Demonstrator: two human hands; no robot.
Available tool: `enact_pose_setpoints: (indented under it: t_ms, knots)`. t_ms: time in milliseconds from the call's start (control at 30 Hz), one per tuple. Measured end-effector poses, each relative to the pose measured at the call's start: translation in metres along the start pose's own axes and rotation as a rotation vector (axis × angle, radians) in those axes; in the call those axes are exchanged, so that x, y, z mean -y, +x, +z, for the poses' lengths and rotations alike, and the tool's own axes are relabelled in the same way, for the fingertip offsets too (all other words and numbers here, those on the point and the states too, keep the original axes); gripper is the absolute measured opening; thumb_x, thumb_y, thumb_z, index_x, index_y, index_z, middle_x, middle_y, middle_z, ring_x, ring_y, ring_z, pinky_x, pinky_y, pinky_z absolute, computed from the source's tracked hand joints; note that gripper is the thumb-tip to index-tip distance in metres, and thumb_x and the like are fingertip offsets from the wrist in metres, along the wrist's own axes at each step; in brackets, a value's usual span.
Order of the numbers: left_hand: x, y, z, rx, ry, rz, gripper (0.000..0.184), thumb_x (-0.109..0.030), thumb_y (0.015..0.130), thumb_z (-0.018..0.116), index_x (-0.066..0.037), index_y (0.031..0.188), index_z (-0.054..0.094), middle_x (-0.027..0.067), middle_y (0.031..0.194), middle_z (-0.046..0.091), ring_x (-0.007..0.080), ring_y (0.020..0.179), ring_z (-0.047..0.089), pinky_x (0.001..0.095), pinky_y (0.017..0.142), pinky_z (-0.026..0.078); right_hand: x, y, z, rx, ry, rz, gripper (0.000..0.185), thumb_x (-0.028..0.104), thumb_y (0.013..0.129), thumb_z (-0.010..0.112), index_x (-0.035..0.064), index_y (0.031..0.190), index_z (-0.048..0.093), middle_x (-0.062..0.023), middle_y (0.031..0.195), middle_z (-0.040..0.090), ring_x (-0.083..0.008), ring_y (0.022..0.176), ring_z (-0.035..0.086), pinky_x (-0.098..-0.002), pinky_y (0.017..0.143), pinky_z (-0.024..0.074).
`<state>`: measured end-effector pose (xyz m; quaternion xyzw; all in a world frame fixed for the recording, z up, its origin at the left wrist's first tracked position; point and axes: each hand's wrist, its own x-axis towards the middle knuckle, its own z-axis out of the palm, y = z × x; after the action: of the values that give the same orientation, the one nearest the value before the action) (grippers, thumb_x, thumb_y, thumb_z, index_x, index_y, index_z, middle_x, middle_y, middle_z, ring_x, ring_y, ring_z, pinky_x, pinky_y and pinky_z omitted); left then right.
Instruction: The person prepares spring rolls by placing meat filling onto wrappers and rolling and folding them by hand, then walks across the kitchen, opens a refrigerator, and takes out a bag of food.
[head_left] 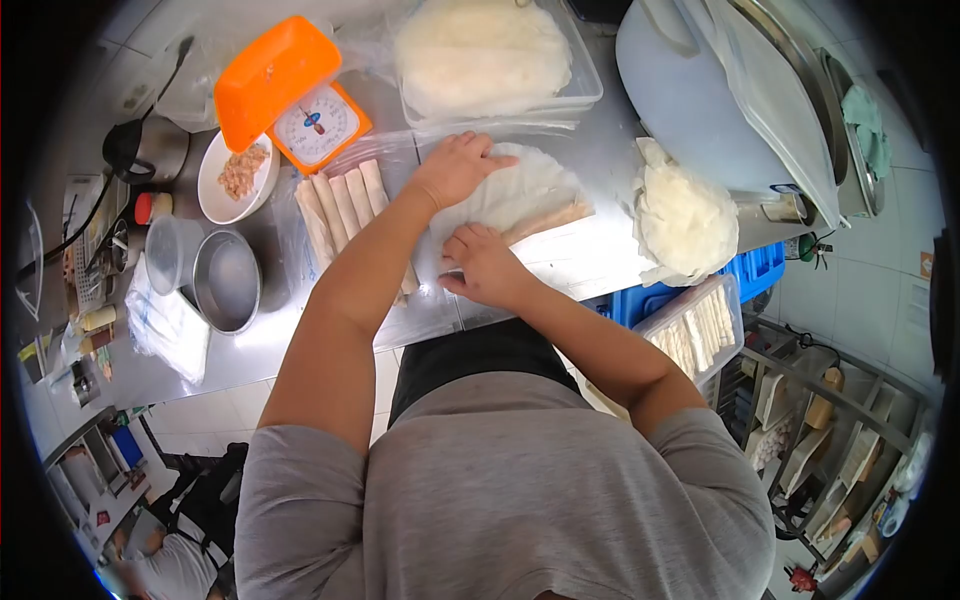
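Note:
A thin, pale round wrapper sheet [545,180] lies on the steel table, with a long strip of pinkish filling [550,221] along its near edge. My left hand [463,170] rests on the wrapper's far left part, fingers spread and thumb apart. At the near left edge, by the strip's end, my right hand [485,265] touches the sheet with bent fingers, its thumb held away from them. The left end of the strip is hidden by my right hand. Several finished rolls [345,205] lie side by side to the left, partly behind my left forearm.
A stack of wrappers [685,220] sits at right, and another stack [485,55] fills a clear tub. Left are an orange scale [318,125], a bowl of filling [215,195] and a metal bowl [227,282]. More rolls fill a container [695,335] below right.

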<state>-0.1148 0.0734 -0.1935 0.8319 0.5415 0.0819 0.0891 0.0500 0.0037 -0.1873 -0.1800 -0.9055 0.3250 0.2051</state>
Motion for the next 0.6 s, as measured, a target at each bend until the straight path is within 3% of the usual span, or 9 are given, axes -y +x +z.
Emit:
enact_pose_setpoints:
  t_ms: [133,233,600]
  knots:
    - [0.003,0.0,-0.001,-0.015,-0.028,0.018,0.046,-0.011,0.088,0.047,-0.033,0.126,0.061,0.0055,0.105,0.053,0.023,0.105,0.053,0.0355,0.095,0.041,-0.017,0.0,-0.042,-0.016,-0.055,0.173,0.036,0.028,0.068,0.08,0.006,0.089,0.061,-0.0105,0.096,0.058,-0.0314,0.098,0.054,-0.0431,0.083,0.0426]
    - [0.006,-0.001,0.002,-0.09,-0.04,0.056,0.048,-0.009,0.085,0.05,-0.033,0.124,0.062,0.005,0.099,0.052,0.0221,0.1,0.053,0.0349,0.093,0.042,-0.021,-0.023,-0.06,0.136,-0.149,0.24,0.035,0.03,0.07,0.079,0.0068,0.088,0.062,-0.0098,0.097,0.058,-0.0312,0.098,0.053,-0.0433,0.081,0.0425]
    - [0.006,0.002,0.001,-0.128,-0.018,0.039,0.048,-0.009,0.084,0.051,-0.033,0.124,0.062,0.0052,0.094,0.051,0.0219,0.098,0.054,0.0351,0.092,0.043,-0.046,-0.038,-0.108,0.193,-0.251,0.24,0.033,0.032,0.075,0.076,0.0091,0.093,0.061,-0.0081,0.095,0.058,-0.0306,0.096,0.053,-0.0429,0.084,0.0398]
